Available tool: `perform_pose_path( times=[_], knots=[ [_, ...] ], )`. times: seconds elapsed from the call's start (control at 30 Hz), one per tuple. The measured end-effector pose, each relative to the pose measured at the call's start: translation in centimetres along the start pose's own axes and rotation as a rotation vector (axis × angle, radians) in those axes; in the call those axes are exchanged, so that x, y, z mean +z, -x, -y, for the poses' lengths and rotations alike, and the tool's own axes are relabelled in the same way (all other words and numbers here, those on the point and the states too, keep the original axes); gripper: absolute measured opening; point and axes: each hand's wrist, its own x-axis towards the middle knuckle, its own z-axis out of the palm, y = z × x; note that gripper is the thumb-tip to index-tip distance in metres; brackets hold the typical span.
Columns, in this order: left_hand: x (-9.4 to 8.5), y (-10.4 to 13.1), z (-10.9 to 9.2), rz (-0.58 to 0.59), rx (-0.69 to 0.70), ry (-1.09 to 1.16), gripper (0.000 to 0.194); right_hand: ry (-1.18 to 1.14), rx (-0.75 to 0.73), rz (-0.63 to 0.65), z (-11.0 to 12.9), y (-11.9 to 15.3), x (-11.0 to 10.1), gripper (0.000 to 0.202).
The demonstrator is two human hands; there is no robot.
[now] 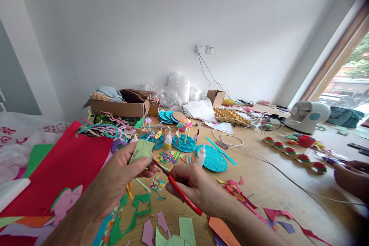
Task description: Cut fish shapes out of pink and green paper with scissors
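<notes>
My left hand (127, 169) pinches a piece of light green paper (142, 151) with a drawn outline on it. My right hand (194, 186) is closed round the red handles of a pair of scissors (184, 196). The blades point toward the paper's lower right edge, partly hidden by my left fingers. Just beyond my hands, small cut-out paper fish (167, 157) lie on the table. A white glue bottle (201, 155) stands beside a blue textured disc (215, 158), and a second glue bottle (168, 141) is farther back.
Paper scraps (135, 215) cover the near table. Red card (63, 173) and pipe cleaners (106, 127) lie at left. Behind are a cardboard box (115, 107) and an egg tray (230, 116). A cable (271, 165) runs right, near a fan (308, 117) and another person's hand (350, 178).
</notes>
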Motion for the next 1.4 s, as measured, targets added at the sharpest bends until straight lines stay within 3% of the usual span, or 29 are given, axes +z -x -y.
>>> perform_pose_path(
  times=[0.17, 0.37, 0.93, 1.4],
  knots=[
    [0.3, 0.1, -0.3, 0.002, 0.004, -0.012, 0.011, 0.016, -0.011, -0.004, -0.1, 0.1, 0.0, 0.042],
    [0.9, 0.4, -0.5, -0.079, -0.007, 0.015, 0.011, 0.025, -0.001, -0.009, -0.3, 0.1, 0.1, 0.044],
    [0.1, 0.0, 0.1, 0.036, -0.034, -0.058, 0.015, 0.006, 0.004, -0.005, -0.9, 0.7, 0.0, 0.042],
    [-0.7, 0.0, -0.7, 0.246, -0.111, -0.145, 0.025, 0.326, -0.021, -0.018, 0.6, 1.6, -0.9, 0.035]
  ],
)
